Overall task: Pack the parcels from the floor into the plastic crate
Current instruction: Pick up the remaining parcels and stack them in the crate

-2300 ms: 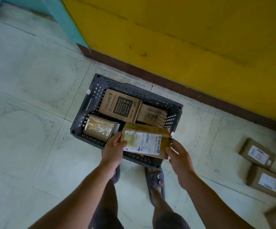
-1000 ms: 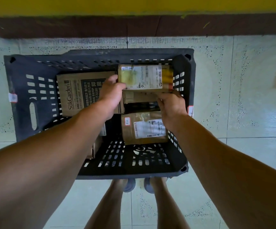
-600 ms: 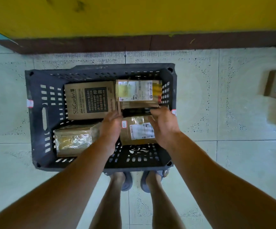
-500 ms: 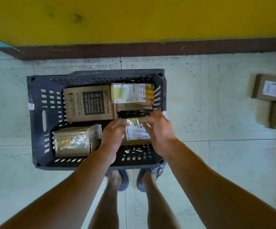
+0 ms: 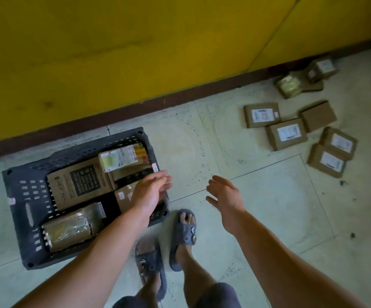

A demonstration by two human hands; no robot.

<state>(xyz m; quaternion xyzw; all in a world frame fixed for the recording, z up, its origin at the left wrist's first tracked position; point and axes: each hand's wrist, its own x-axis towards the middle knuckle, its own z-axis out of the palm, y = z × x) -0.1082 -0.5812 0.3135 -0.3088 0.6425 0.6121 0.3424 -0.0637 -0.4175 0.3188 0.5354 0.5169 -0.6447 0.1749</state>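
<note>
Parcels lie in two lots, and the plastic crate [image 5: 24, 196] holds several of them. It is a dark grey, rectangular tub with slotted walls and a handle slot in its left end. It stands on the pale tiled floor [image 5: 269, 207], just short of the brown skirting [image 5: 180, 96] under a yellow wall [image 5: 135, 52].

Against the crate's far side lies a flat printed carton [image 5: 78, 183]. To its right is a labelled box [image 5: 122, 158] with a white and yellow sticker. The crate's near left corner holds a blocky bundle [image 5: 69, 227] wrapped in shiny, crinkled clear tape. Toward the right end a small brown parcel [image 5: 122, 195] shows, partly hidden by the left hand [image 5: 151, 192].

That hand hovers over the crate's right rim with its fingers straight and close together, holding nothing. Whether it touches the rim I cannot tell. The right hand [image 5: 224, 194] hangs over bare tiles to the right of the crate, fingers loosely spread, also empty.

Well to the right of the crate, loose parcels [image 5: 286, 134] are scattered on the floor. They are squarish kraft-brown boxes, most with white labels, and one glossy taped pack [image 5: 291, 84] lies close to the skirting. A broad stretch of bare floor lies between them and the crate. Grey sandals [image 5: 183, 232] stand at the crate's near right corner.
</note>
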